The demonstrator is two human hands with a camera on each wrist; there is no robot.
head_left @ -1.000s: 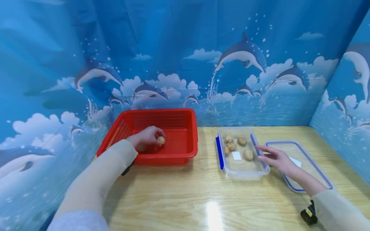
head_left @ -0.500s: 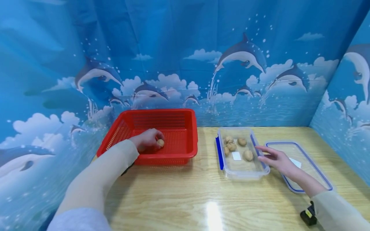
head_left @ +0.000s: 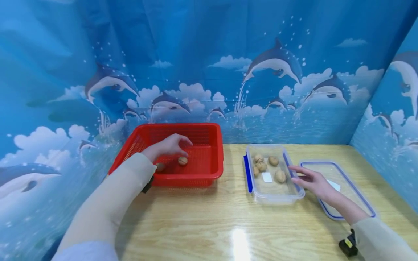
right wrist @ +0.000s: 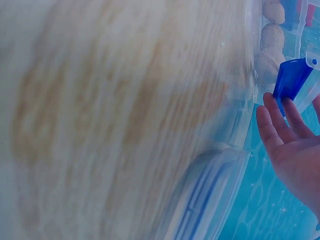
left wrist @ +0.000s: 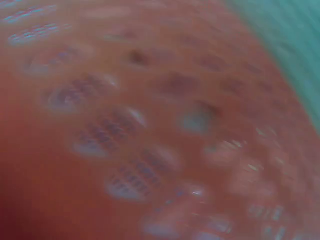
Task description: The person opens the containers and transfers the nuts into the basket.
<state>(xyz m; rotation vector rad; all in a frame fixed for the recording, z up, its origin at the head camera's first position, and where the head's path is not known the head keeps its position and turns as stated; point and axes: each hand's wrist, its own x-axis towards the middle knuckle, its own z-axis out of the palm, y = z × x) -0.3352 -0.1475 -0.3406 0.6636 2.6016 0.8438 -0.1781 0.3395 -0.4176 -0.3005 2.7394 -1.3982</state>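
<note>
My left hand (head_left: pixel 170 145) hovers inside the red basket (head_left: pixel 187 176), thumb and fingers spread apart with nothing between them. Just below the fingertips a walnut (head_left: pixel 183 160) lies on the basket floor, and a second walnut (head_left: pixel 160 167) sits by the wrist, partly covered by it. In the left wrist view only the blurred, slotted basket wall (left wrist: pixel 165 110) shows. My right hand (head_left: pixel 315 182) rests its extended fingers against the right side of a clear plastic container (head_left: pixel 277 197), at its blue latch flap (right wrist: pixel 292 77). Several walnuts (head_left: pixel 280 176) and a white label (head_left: pixel 267 177) show within the container.
A clear lid with a blue seal (head_left: pixel 354 190) lies on the wooden table (head_left: pixel 202 221), right of the container and under the right forearm. Another blue flap (head_left: pixel 248 173) hangs along the container's left side. A dolphin-print curtain (head_left: pixel 196 72) stands behind the table and along both sides.
My left hand has let go of the walnut, which now lies on the basket floor, and has risen slightly with its fingers spread. The right hand and container stay put.
</note>
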